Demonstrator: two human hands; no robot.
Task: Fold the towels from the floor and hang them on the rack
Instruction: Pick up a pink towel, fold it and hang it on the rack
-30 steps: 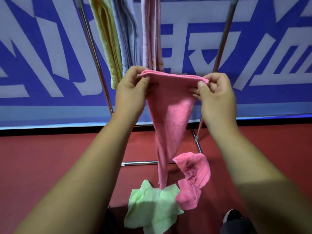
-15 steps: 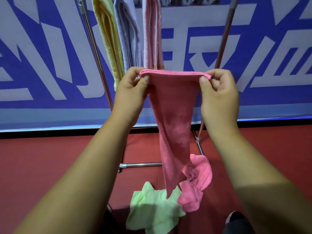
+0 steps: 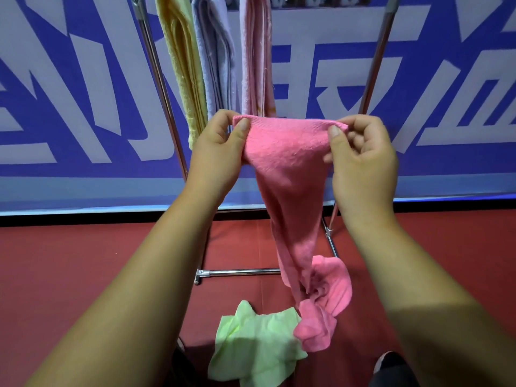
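A pink towel (image 3: 287, 163) hangs in front of me, stretched by its top edge. My left hand (image 3: 217, 152) pinches its left corner between thumb and fingers. My right hand (image 3: 360, 163) pinches the right corner the same way. The cloth narrows downward to a point above the floor. Behind it stands a metal rack (image 3: 159, 88) with a yellow towel (image 3: 181, 65), a pale blue towel (image 3: 215, 57) and a light pink towel (image 3: 255, 60) hanging folded. On the red floor lie a crumpled green towel (image 3: 257, 347) and a second crumpled pink towel (image 3: 326, 303).
The rack's base bar (image 3: 237, 272) crosses the floor just behind the loose towels, and its right upright (image 3: 377, 60) slants up at the right. A blue and white banner (image 3: 69, 93) covers the wall behind. A dark shoe (image 3: 391, 364) shows at the bottom right.
Both hands have kept their pinch on the top corners and drawn the edge a little tauter; the hanging towel's lower end has swung slightly to the right.
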